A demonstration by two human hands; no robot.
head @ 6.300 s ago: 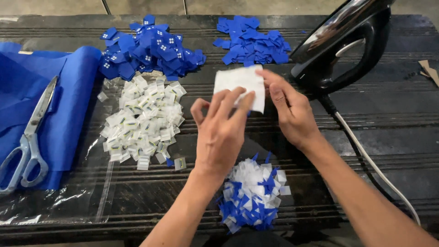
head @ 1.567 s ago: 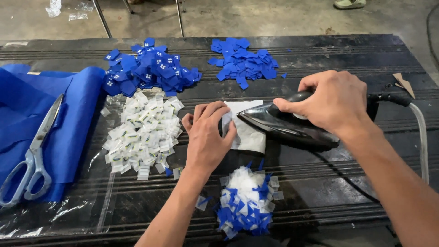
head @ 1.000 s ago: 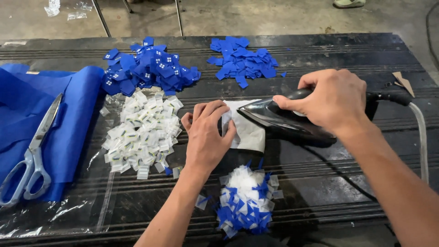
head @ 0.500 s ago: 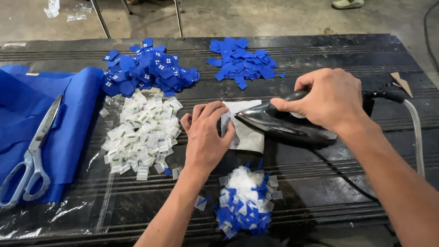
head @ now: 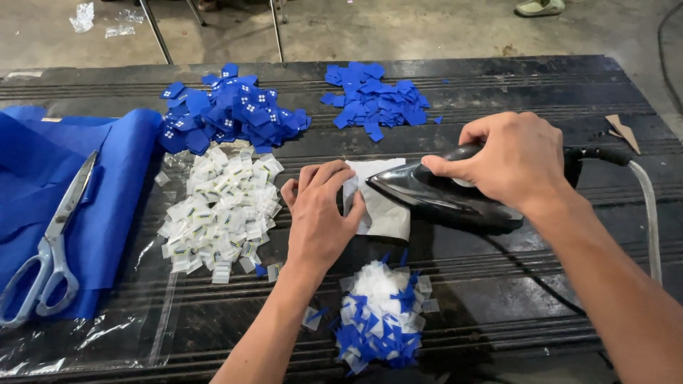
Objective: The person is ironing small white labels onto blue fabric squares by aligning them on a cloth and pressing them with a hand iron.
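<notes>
Black iron pressed down on a white sheet, mid-table.

Right hand [head: 516, 160] was wrapped around the glossy black electric iron [head: 445, 199], its tip sitting on the white paper-like sheet [head: 384, 206] near the middle of the dark ribbed worktable [head: 498, 85]. Left hand [head: 320, 217] lay flat, fingers spread, pinning the sheet's left edge, right beside a pile of small white labels [head: 217, 210].

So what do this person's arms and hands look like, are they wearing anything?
Both arms are bare to the frame edge: no sleeves show. The left hand and right hand wear no gloves, and no rings, watch or bracelet are visible.
</notes>
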